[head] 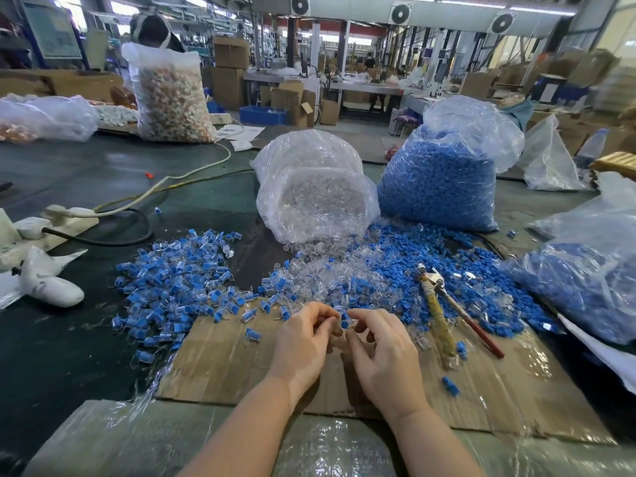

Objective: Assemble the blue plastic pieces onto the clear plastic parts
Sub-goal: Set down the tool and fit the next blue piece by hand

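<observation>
My left hand (304,342) and my right hand (382,352) meet above a sheet of cardboard (223,370). My right fingertips pinch a small blue piece (344,323). The curled fingers of my left hand pinch a clear part (336,320) right against it; most of that part is hidden. Just beyond the hands lies a heap of loose clear parts (320,280), and to its right a heap of loose blue pieces (413,256). On the left spreads a pile of joined blue-and-clear pieces (179,287).
A bag of clear parts (316,197) lies open toward me; a full bag of blue pieces (444,180) stands beside it. Pliers (444,304) rest on the right heap. Another bag of blue pieces (592,280) sits far right, and a power strip (58,222) with cables at left.
</observation>
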### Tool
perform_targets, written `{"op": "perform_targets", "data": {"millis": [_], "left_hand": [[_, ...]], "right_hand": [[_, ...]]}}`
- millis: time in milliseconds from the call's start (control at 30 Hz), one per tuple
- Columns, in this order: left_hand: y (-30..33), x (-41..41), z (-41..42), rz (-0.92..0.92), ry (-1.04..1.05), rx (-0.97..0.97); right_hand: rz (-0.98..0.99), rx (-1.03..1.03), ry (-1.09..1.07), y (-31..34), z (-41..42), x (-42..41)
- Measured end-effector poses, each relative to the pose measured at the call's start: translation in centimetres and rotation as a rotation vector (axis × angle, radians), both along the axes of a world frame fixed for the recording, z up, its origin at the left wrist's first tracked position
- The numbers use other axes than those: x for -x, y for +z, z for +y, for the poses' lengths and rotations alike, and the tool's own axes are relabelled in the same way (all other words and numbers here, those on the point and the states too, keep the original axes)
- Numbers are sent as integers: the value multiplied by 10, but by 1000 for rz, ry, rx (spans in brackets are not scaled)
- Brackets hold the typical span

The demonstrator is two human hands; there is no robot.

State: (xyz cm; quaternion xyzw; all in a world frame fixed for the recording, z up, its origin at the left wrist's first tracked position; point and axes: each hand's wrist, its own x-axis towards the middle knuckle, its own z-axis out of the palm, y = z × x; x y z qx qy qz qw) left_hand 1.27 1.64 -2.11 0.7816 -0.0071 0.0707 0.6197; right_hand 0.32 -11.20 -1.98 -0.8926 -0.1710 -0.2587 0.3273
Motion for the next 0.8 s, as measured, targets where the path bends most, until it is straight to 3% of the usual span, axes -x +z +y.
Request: {"op": "perform_targets", "data": {"millis": [800], "left_hand": [[3,1,0,-10,6,-85]], "right_hand": [[-15,-54,67,-2,-1,-3]]}}
